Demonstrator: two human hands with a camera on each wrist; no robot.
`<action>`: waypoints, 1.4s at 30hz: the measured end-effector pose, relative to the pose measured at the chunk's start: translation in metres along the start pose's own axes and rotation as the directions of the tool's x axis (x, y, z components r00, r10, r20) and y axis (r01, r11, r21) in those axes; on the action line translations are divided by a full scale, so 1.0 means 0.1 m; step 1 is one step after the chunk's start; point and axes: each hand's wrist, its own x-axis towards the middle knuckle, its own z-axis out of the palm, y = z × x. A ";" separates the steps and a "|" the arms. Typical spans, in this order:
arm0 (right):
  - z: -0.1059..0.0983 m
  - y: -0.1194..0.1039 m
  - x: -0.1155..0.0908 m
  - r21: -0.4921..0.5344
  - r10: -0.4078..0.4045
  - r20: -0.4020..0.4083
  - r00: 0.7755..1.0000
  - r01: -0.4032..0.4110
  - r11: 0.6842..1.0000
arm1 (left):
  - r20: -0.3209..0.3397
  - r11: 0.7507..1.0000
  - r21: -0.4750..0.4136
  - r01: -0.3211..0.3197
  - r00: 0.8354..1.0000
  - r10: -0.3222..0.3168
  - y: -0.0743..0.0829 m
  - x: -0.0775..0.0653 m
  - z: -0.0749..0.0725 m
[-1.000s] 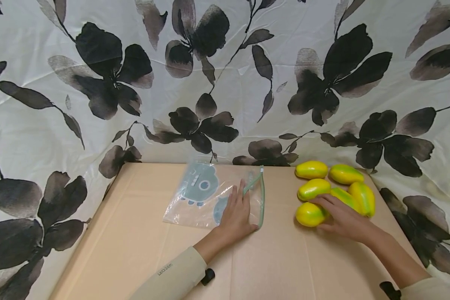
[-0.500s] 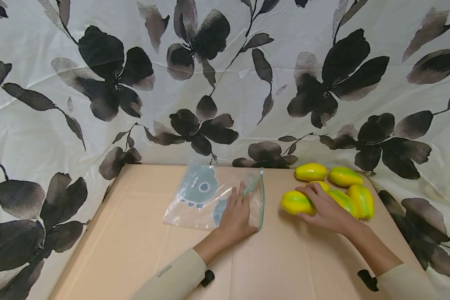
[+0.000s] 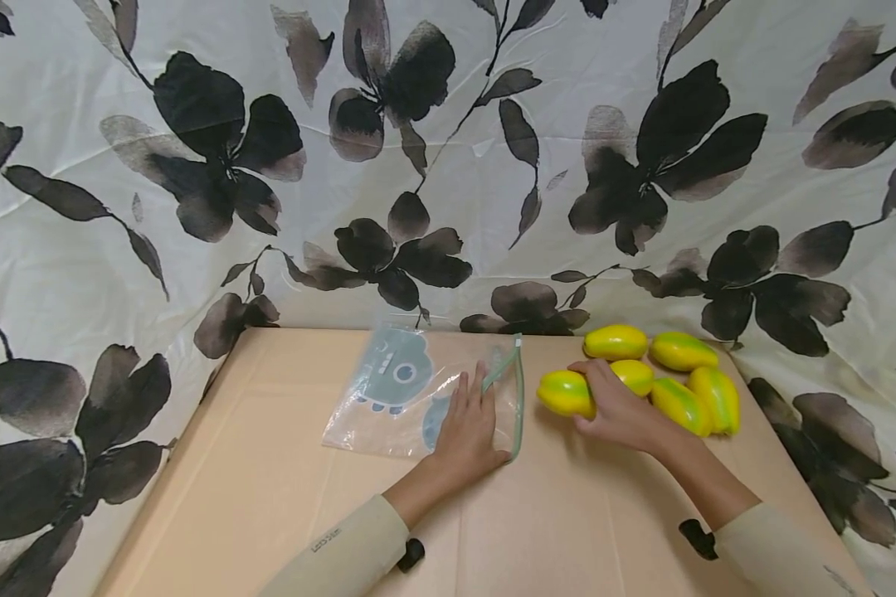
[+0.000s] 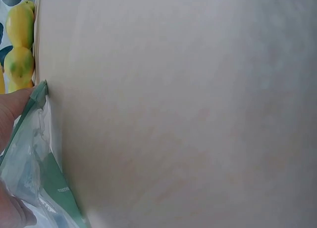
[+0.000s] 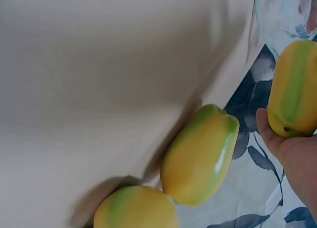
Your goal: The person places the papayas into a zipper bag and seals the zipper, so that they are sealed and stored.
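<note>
Fruit [image 3: 562, 393] pinched in right hand [image 3: 620, 410], left hand [image 3: 469, 433] spread on bag [image 3: 394, 369]: apparently a bagging step, next calling for the green right edge [image 3: 519, 402] parted.

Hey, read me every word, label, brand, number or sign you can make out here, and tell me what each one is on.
No text is clear enough to quote.
Left sleeve: small dark lettering, too blurred to read.
Right sleeve: dark marks near the picture's bottom edge, too blurred to tell whether they are letters.
Bag, on its green strip: tiny pale marks, too small to read.
</note>
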 end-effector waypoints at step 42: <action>0.52 -0.35 0.61 -0.161 0.129 -0.038 0.991 -0.134 0.978 | 0.044 1.000 0.001 -0.001 0.999 0.001 -0.02 0.01 -0.01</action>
